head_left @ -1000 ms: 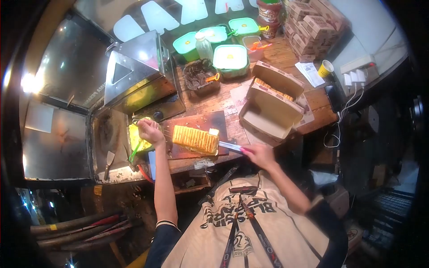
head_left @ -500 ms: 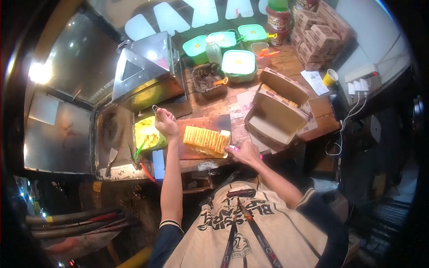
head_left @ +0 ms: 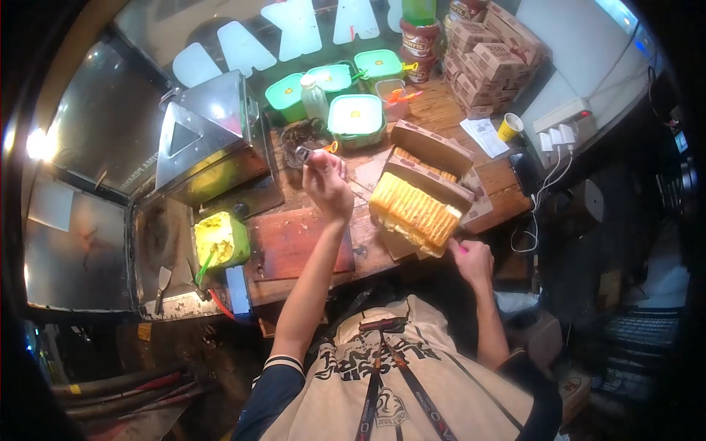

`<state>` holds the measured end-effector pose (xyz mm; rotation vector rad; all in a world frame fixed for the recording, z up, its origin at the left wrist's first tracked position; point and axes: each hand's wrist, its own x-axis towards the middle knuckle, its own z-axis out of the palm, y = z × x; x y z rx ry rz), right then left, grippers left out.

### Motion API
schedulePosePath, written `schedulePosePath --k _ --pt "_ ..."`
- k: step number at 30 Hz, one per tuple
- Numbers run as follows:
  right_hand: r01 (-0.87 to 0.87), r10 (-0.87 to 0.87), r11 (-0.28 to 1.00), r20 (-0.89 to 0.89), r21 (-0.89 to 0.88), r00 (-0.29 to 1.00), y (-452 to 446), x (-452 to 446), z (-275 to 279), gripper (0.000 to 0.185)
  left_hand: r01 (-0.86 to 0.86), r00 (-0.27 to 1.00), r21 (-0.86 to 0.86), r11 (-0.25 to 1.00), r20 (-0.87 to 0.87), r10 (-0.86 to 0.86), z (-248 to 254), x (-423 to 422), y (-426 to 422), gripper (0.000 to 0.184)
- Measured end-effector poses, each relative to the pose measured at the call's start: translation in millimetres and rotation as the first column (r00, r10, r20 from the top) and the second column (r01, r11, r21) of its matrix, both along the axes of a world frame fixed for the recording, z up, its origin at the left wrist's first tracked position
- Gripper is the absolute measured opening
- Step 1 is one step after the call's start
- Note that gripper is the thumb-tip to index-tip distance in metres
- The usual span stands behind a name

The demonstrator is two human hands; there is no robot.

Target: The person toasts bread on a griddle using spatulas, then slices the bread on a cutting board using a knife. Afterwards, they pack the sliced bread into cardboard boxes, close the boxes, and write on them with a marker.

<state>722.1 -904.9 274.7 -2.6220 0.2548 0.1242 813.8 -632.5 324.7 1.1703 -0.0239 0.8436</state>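
Observation:
Grilled, ridged bread [head_left: 416, 209] with pale filling along its lower edge is over the near part of an open cardboard box [head_left: 434, 147]. My left hand [head_left: 328, 188], up and left of the bread, is closed around a metal tool [head_left: 304, 153]; thin prongs seem to run from it toward the bread. At the bread's lower right corner, my right hand [head_left: 474, 262] grips a pink-handled knife [head_left: 462, 248], its blade hidden by the bread. Other toasted bread [head_left: 423, 165] lies inside the box. Left of my forearm is a reddish-brown cutting board [head_left: 294, 242] with crumbs.
A tub of yellow spread [head_left: 222, 239] with a green utensil is at the left, below a metal grill cover [head_left: 202, 128]. Green-lidded containers [head_left: 356, 115], a dark spread tub [head_left: 301, 136], stacked boxes [head_left: 485, 59], a yellow cup [head_left: 510, 127] and a power strip [head_left: 562, 117] line the back and right.
The bread has moved right, off the cutting board and over the box. Both my hands have moved right with it, still holding their tools. The camera view has shifted slightly.

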Motion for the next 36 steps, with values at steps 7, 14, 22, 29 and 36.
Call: schedulePosePath --k 7,14,22,29,36 --pt "-0.038 0.022 0.997 -0.239 -0.060 0.971 -14.5 34.1 -12.1 0.058 -0.165 0.950 -0.002 0.986 0.269 0.159 2.7 -31.2 -25.1 0.017" --pt "-0.129 0.115 0.991 -0.282 -0.032 0.953 -28.4 41.8 -20.7 0.047 0.249 0.956 0.229 0.941 0.096 -0.276 -28.9 -84.7 -122.3 0.009" --pt "-0.186 0.083 0.925 -0.301 -0.332 0.950 -106.2 -6.7 127.1 0.028 0.315 0.877 0.587 0.746 0.122 -0.466 -92.1 -86.2 -160.4 0.021" --pt "-0.272 0.274 0.962 -0.100 0.030 0.956 -80.5 -18.5 118.8 0.023 -0.028 0.983 0.115 0.993 0.185 0.007 -0.1 -103.4 -87.3 0.016" --pt "-0.631 0.624 0.675 0.160 0.382 0.765 117.8 27.4 -61.9 0.024 -0.412 0.885 -0.291 0.864 -0.353 0.304 -120.3 -105.3 112.6 0.011"
